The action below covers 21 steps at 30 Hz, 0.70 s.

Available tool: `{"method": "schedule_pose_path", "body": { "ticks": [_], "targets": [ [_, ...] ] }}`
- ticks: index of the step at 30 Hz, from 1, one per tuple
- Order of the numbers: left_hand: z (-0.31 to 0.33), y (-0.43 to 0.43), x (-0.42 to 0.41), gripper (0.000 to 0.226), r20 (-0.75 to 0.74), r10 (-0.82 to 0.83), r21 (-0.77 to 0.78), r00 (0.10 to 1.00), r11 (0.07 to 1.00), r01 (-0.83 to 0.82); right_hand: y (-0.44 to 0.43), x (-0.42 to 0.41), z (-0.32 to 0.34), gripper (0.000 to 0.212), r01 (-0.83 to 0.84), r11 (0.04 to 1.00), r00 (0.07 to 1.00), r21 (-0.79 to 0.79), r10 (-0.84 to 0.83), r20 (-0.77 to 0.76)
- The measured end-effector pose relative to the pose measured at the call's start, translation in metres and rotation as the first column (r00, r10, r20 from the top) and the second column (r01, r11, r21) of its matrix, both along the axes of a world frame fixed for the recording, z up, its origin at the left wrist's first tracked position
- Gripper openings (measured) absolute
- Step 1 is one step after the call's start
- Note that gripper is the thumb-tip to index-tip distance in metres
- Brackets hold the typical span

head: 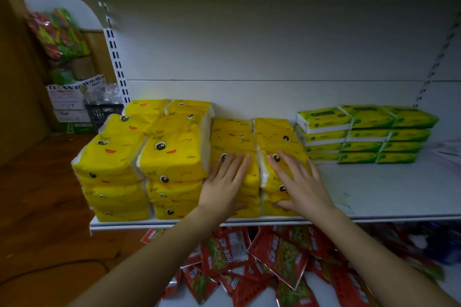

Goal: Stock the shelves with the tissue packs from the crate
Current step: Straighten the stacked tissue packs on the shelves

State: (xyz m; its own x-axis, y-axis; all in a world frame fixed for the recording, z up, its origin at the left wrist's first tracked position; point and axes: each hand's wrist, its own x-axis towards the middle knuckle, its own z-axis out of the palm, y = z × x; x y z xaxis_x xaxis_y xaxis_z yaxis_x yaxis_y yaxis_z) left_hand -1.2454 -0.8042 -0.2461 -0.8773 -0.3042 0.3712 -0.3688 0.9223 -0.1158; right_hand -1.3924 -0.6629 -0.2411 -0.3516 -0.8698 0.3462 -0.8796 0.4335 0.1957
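Since the tissue packs look light, squishy and slick, we'd squeeze their sides; left grip and right grip just press flat, clasping nothing.

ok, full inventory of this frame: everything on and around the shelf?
yellow tissue packs: four stacks across, more behind, total unclear; yellow with cartoon faces; left half of the shelf
green tissue packs: three stacks, four high; green and white; back right of the shelf
shelf: one; white; bare at front right
red snack packets: many; red; loose heap on the level below
black crate: one; black; floor at far left
cardboard boxes: several; white and brown; beside the crate
left hand: flat on the third yellow stack
right hand: flat on the fourth yellow stack
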Motion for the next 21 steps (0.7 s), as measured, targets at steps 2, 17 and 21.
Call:
{"method": "schedule_pose_path", "body": {
  "ticks": [2, 17, 21],
  "targets": [
    [0.004, 0.002, 0.0, 0.129, 0.037, 0.016, -0.015, 0.999, 1.0, -0.016, 0.001, -0.001, 0.0, 0.135, 0.003, 1.0, 1.0, 0.003, -0.003, 0.003],
    [-0.052, 0.02, 0.104, 0.098, 0.045, -0.051, -0.031, 0.998, 0.998, 0.053, -0.015, 0.059, -0.009, 0.094, -0.329, 0.907, 0.939, -0.261, 0.343, 0.007],
    [-0.05, -0.004, 0.138, 0.096, -0.013, 0.088, -0.053, 0.996, 0.995, -0.089, -0.048, 0.093, -0.006, 0.106, -0.251, 0.912, 0.94, -0.325, 0.31, 0.142]
  ]
}}
